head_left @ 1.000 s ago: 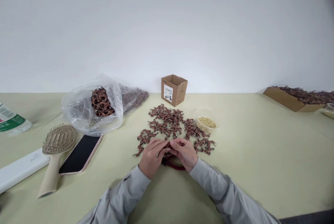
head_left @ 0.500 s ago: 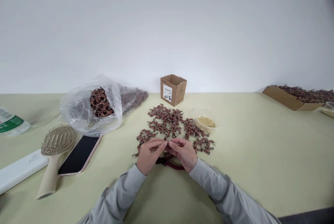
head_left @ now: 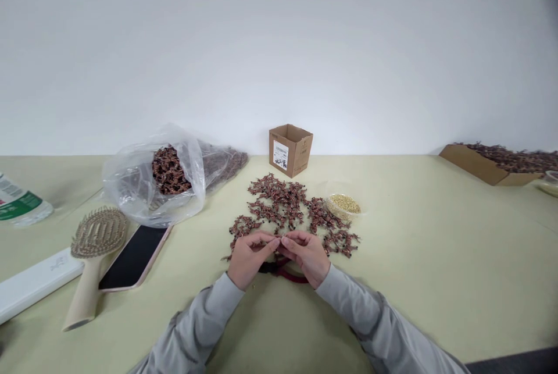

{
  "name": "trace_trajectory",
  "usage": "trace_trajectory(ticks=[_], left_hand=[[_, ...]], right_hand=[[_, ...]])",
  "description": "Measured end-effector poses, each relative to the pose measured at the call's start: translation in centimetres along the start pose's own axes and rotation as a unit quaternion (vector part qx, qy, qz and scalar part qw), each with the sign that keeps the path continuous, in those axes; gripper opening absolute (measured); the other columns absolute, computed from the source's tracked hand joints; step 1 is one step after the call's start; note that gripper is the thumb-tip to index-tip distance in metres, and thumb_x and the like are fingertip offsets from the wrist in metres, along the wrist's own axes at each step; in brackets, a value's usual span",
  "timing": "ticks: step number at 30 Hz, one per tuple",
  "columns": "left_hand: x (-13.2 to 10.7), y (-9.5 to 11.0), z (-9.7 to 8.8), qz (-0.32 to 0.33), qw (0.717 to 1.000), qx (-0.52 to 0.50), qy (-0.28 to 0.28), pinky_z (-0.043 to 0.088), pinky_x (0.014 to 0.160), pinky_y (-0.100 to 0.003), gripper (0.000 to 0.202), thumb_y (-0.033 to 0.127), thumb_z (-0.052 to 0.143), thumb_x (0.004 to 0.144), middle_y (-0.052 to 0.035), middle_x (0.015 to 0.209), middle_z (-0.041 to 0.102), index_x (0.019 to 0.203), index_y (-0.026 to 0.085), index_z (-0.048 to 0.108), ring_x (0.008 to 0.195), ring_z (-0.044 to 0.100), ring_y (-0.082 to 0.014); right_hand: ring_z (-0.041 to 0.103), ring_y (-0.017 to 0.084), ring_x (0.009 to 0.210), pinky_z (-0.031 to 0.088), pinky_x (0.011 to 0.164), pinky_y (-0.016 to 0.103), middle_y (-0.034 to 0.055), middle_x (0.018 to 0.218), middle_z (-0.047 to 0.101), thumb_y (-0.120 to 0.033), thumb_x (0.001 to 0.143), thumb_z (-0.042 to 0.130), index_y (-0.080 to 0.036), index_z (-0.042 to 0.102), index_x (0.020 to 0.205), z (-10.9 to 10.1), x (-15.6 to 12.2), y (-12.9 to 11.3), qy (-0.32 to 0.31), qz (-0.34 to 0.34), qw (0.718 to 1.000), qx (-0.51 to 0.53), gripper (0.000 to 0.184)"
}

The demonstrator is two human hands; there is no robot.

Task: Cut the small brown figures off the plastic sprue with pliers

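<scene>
Left hand and right hand meet over the tabletop, thumbs and forefingers pinched nearly tip to tip; can't tell what, if anything, they grasp, the fingers covering it. Brown figures spread just beyond. Red-handled tool beneath, partly hidden. Clear bowl of gold bits beside the figures, on the right. Cardboard box upright behind.

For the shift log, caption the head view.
Left hand and right hand close together before small brown pieces, cardboard box behind.
</scene>
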State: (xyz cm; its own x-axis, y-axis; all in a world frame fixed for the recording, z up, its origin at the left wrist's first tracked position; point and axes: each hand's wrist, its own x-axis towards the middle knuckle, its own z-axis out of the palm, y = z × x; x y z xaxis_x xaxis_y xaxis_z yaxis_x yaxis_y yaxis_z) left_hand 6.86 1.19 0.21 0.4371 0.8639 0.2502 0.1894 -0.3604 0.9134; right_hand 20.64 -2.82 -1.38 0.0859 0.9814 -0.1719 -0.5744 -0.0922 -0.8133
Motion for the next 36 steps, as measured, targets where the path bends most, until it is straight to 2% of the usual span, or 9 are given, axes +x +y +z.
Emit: trace_trajectory(ticks=[4,11,17,25,36], left_hand=[[0.0,0.1,0.0,0.017,0.999,0.029,0.001,0.050,0.067,-0.028,0.018,0.028,0.056,0.074,-0.0066,0.075,0.067,0.072,0.014,0.067,0.072,0.061,-0.0174],[0.0,0.0,0.1,0.071,0.992,0.101,0.012,0.047,0.073,-0.032,0.018,0.028,0.053,0.076,-0.0055,0.078,0.067,0.075,0.019,0.068,0.076,0.059,-0.0184],[0.0,-0.1,0.2,0.123,0.981,0.146,0.022,0.047,0.071,-0.032,0.016,0.025,0.052,0.077,-0.0045,0.077,0.068,0.077,0.021,0.068,0.075,0.058,-0.0178],[-0.4,-0.4,0.8,0.184,0.961,0.203,0.047,0.044,0.076,-0.036,0.016,0.018,0.050,0.079,-0.0063,0.083,0.067,0.084,0.018,0.064,0.078,0.056,-0.0184],[-0.8,-0.5,1.0,0.232,0.932,0.275,0.031,0.043,0.079,-0.037,0.021,0.020,0.048,0.080,-0.0097,0.093,0.059,0.099,0.016,0.055,0.087,0.052,-0.0211]], right_hand=[[0.059,0.011,0.062,0.048,0.070,0.029,0.0002,0.064,0.065,-0.029,0.053,0.074,-0.015,0.064,0.067,-0.1,0.1,0.2,0.009,-0.010,1.000,-0.028,0.022],[0.054,0.009,0.053,0.044,0.052,0.021,-0.0002,0.058,0.063,-0.030,0.054,0.073,-0.014,0.064,0.067,-0.3,0.1,0.1,0.023,-0.048,0.992,-0.110,0.022],[0.054,0.011,0.055,0.043,0.052,0.022,0.0001,0.059,0.063,-0.031,0.055,0.072,-0.015,0.064,0.065,-0.1,-0.1,-0.3,0.020,-0.070,0.986,-0.148,0.020],[0.054,0.010,0.055,0.042,0.053,0.022,0.0001,0.061,0.062,-0.032,0.058,0.070,-0.015,0.063,0.067,-0.2,0.0,-0.1,0.032,-0.082,0.986,-0.142,0.021],[0.051,0.009,0.052,0.043,0.051,0.021,-0.0013,0.059,0.060,-0.033,0.057,0.070,-0.015,0.059,0.065,-0.1,-0.1,0.0,0.055,-0.071,0.990,-0.105,0.022]])
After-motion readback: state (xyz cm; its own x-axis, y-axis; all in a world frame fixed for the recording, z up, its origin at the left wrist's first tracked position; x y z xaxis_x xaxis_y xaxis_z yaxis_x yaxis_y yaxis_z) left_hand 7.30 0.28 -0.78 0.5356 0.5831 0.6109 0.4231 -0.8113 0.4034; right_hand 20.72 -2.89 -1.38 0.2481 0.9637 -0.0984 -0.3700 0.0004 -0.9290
